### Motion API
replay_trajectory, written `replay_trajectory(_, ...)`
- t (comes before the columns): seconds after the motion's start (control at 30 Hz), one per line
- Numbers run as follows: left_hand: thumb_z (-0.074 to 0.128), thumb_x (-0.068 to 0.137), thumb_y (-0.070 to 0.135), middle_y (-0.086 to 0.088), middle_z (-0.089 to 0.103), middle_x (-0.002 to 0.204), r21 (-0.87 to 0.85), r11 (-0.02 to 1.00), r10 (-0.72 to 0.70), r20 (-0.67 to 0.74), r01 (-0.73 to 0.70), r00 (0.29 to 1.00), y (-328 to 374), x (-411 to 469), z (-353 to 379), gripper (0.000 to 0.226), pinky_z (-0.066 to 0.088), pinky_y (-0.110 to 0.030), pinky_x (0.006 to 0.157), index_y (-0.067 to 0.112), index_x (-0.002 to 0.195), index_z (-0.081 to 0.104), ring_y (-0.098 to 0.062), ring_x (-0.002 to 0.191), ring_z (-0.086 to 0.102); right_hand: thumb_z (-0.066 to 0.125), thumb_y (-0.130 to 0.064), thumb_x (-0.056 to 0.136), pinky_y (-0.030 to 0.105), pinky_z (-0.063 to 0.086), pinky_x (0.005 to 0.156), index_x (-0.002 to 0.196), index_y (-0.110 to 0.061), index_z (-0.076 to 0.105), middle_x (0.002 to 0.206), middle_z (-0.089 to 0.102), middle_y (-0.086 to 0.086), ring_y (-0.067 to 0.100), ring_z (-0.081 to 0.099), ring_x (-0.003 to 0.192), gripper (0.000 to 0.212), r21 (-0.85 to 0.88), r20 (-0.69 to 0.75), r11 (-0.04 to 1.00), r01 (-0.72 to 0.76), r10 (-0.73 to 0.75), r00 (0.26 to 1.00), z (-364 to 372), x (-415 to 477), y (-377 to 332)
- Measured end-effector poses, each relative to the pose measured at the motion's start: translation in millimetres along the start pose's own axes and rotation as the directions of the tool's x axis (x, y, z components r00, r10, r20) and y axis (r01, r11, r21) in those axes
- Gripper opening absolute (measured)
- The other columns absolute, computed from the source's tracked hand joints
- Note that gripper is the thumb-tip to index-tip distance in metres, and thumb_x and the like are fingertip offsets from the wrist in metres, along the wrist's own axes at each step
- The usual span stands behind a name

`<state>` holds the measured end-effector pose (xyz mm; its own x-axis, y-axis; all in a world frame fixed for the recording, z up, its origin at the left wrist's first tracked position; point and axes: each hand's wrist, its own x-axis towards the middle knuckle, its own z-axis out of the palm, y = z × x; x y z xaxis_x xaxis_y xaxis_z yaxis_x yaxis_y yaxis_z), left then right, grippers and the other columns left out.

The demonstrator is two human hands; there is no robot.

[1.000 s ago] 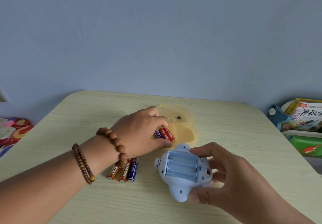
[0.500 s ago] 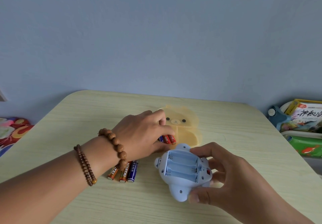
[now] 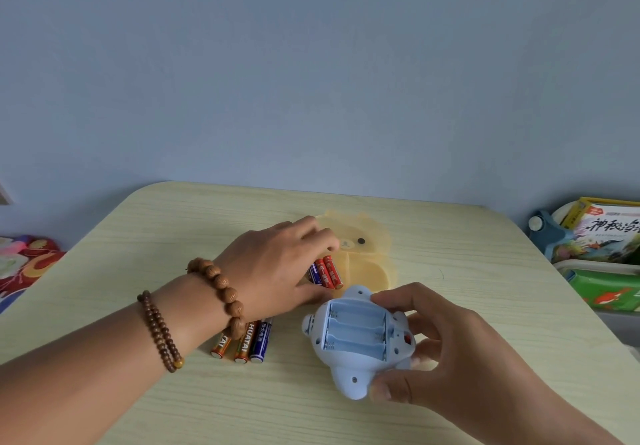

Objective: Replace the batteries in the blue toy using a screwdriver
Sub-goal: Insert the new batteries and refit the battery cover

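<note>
The pale wooden table (image 3: 138, 410) fills the lower half of the frame; on it, a little right of centre, the right hand (image 3: 450, 351) holds the blue toy (image 3: 356, 344) belly-up, its grip closed round the toy's right side, the three-slot battery bay uncovered and bare; just above the toy sits the yellow bear-shaped tray (image 3: 374, 254), and the left hand (image 3: 273, 268) lies over the tray's left part; a second ago its fingers curled low around the red and blue batteries (image 3: 325, 273), and now the fingertips have slid up toward the bear's face, so more of those cells shows; whether its grip has closed on one of them I cannot tell; in the lower middle, partly under the beaded wrist, three more batteries (image 3: 246, 344) lie side by side on the table, probably the spent ones; I judge the removal finished and the fetching of fresh cells under way; no screwdriver or bay cover is visible.
</note>
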<state>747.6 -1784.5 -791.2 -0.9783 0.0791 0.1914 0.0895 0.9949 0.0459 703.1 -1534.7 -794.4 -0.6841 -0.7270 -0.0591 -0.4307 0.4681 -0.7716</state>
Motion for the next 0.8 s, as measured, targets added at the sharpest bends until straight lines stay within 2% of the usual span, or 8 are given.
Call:
replay_trajectory(0.1, 0.053, 0.079, 0.075, 0.024, 0.044, 0.124, -0.082, 0.995, -0.053, -0.031, 0.051, 0.998, -8, -3, -11, 0.057, 0.053, -0.032, 0.078, 0.046, 0.125, 0.041, -0.001, 0.100, 0.055, 0.100, -0.040, 0.051, 0.014, 0.058, 0.073, 0.108, -0.061, 0.057, 0.104, 0.069, -0.030, 0.003, 0.074, 0.078, 0.074, -0.008, 0.015, 1.000, 0.010, -0.010, 1.000, -1, 0, -1)
replay_trajectory(0.17, 0.050, 0.076, 0.077, 0.025, 0.049, 0.117, -0.214, 0.975, -0.085, -0.094, 0.063, 0.992, -16, -8, -23, 0.056, 0.055, -0.035, 0.083, 0.045, 0.121, 0.046, 0.002, 0.103, 0.058, 0.100, -0.039, 0.052, 0.014, 0.058, 0.073, 0.108, -0.059, 0.059, 0.103, 0.068, -0.031, 0.002, 0.074, 0.078, 0.072, -0.004, 0.020, 1.000, 0.017, -0.017, 1.000, -2, 1, 0)
replay_trajectory(0.23, 0.056, 0.074, 0.077, 0.024, 0.053, 0.113, -0.339, 0.940, -0.075, -0.127, 0.028, 0.989, -19, -17, -33, 0.058, 0.054, -0.032, 0.084, 0.042, 0.120, 0.052, 0.003, 0.105, 0.057, 0.100, -0.038, 0.052, 0.019, 0.060, 0.077, 0.109, -0.056, 0.061, 0.102, 0.069, -0.030, 0.002, 0.075, 0.080, 0.072, 0.005, 0.017, 1.000, 0.030, -0.030, 0.999, -3, 1, 1)
replay_trajectory(0.33, 0.072, 0.070, 0.072, 0.027, 0.054, 0.120, -0.448, 0.893, 0.041, -0.018, -0.044, 0.999, -2, -36, -40, 0.070, 0.048, -0.018, 0.090, 0.041, 0.129, 0.053, 0.003, 0.117, 0.053, 0.100, -0.042, 0.050, 0.024, 0.062, 0.081, 0.112, -0.056, 0.062, 0.104, 0.071, -0.028, 0.004, 0.076, 0.084, 0.074, 0.016, 0.013, 0.999, 0.043, -0.043, 0.999, -3, 2, 3)
replay_trajectory(0.43, 0.075, 0.069, 0.070, 0.031, 0.043, 0.134, -0.402, 0.910, 0.146, 0.082, -0.101, 0.986, 18, -48, -26, 0.083, 0.035, -0.007, 0.100, 0.043, 0.141, 0.043, 0.010, 0.128, 0.041, 0.100, -0.043, 0.050, 0.030, 0.063, 0.084, 0.114, -0.058, 0.060, 0.108, 0.072, -0.024, 0.007, 0.076, 0.087, 0.077, 0.018, 0.002, 0.998, 0.055, -0.055, 0.998, -2, 1, 5)
replay_trajectory(0.5, 0.075, 0.073, 0.065, 0.033, 0.037, 0.138, -0.378, 0.919, 0.147, 0.076, -0.108, 0.986, 24, -51, -16, 0.080, 0.034, -0.009, 0.103, 0.044, 0.142, 0.040, 0.012, 0.129, 0.038, 0.100, -0.039, 0.050, 0.032, 0.063, 0.085, 0.114, -0.059, 0.060, 0.108, 0.073, -0.023, 0.008, 0.077, 0.088, 0.078, 0.024, -0.004, 0.998, 0.053, -0.053, 0.999, -1, 0, 5)
replay_trajectory(0.63, 0.079, 0.073, 0.058, 0.032, 0.044, 0.132, -0.427, 0.900, 0.114, 0.036, -0.088, 0.993, 24, -51, -12, 0.071, 0.043, -0.018, 0.100, 0.043, 0.136, 0.049, 0.008, 0.123, 0.048, 0.100, -0.035, 0.053, 0.031, 0.063, 0.085, 0.114, -0.060, 0.059, 0.108, 0.073, -0.023, 0.007, 0.077, 0.088, 0.078, 0.020, 0.000, 0.999, 0.046, -0.046, 0.999, 0, -1, 5)
replay_trajectory(0.8, 0.084, 0.061, 0.060, 0.033, 0.045, 0.121, -0.322, 0.947, 0.058, 0.152, -0.006, 0.987, -3, -54, -38, 0.083, 0.035, -0.004, 0.094, 0.046, 0.134, 0.044, 0.014, 0.116, 0.044, 0.100, -0.037, 0.053, 0.026, 0.062, 0.081, 0.114, -0.060, 0.058, 0.108, 0.072, -0.022, 0.007, 0.076, 0.083, 0.078, -0.007, 0.004, 0.998, 0.056, -0.056, 0.998, 0, -2, 2)
